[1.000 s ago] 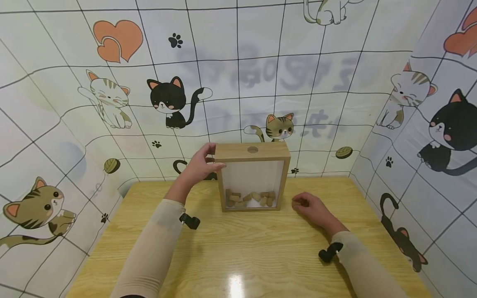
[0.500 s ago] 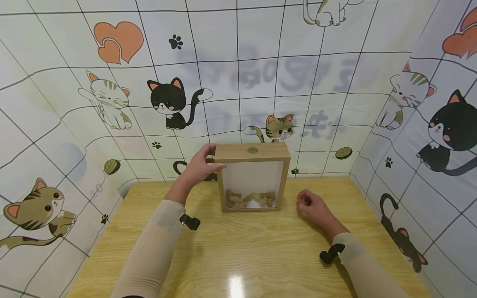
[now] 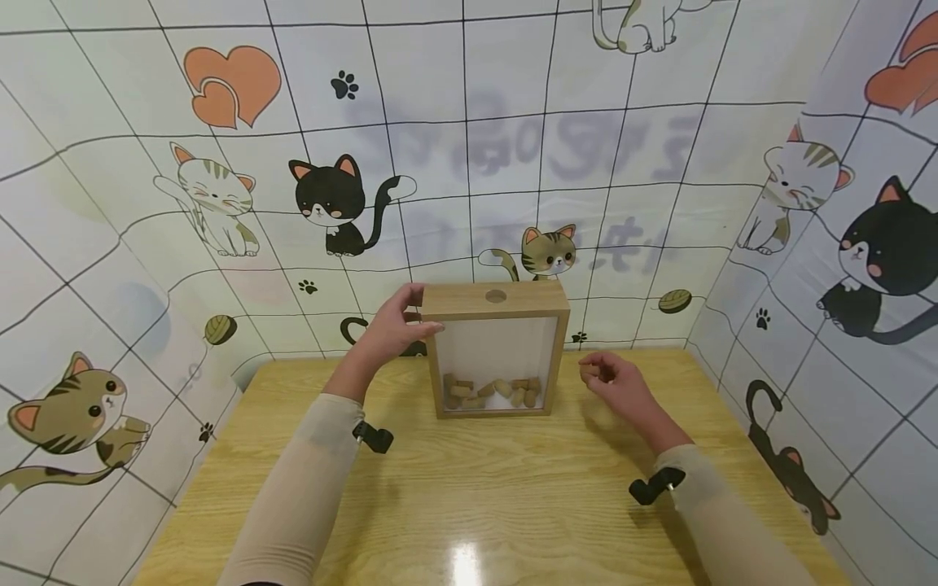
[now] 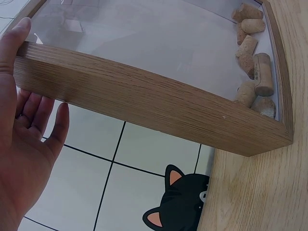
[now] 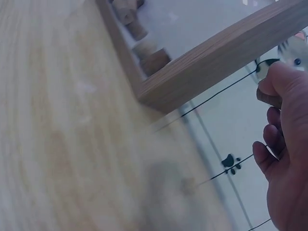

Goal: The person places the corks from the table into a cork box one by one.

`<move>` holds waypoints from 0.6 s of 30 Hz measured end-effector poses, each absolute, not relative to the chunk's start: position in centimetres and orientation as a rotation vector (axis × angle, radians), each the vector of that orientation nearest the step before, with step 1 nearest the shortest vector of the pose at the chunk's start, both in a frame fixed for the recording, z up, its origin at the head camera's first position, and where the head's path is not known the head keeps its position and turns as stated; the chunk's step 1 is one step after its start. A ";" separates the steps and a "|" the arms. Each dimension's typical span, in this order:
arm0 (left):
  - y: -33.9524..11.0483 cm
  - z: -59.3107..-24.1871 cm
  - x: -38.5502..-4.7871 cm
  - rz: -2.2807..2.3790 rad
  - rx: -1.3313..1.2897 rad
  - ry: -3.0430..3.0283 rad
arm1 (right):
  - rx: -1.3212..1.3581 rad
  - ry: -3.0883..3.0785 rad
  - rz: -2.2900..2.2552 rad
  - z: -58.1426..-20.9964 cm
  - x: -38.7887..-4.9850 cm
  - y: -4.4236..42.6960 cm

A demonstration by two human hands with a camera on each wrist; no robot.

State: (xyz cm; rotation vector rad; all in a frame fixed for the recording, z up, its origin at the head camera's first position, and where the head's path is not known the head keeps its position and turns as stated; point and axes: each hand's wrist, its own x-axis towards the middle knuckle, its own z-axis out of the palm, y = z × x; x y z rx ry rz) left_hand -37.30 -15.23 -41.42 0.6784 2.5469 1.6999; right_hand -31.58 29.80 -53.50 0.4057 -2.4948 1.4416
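A shallow wooden box [image 3: 493,303] with a clear front stands upright on the table, a round hole in its top. Several wine corks [image 4: 263,74] lie along its bottom. My left hand [image 3: 393,330] grips the box's upper left corner, thumb on the front and fingers at the back and side. To the right of the box, raised over the table and apart from it, my right hand [image 3: 615,382] pinches a cork [image 5: 268,98] between thumb and fingertips. Most of that cork is hidden by the fingers.
The light wood table [image 3: 469,488] ends at the back against a white cloth [image 3: 440,187] with grid lines and printed cats. The same cloth hangs at both sides.
My right hand first drew slightly away from the box to the right, then rose off the table with the cork. My left hand stays on the box.
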 end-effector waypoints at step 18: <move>-15.3 -41.4 -37.4 1.724 0.685 2.512 | 0.394 -2.333 1.236 -43.6 -32.8 28.7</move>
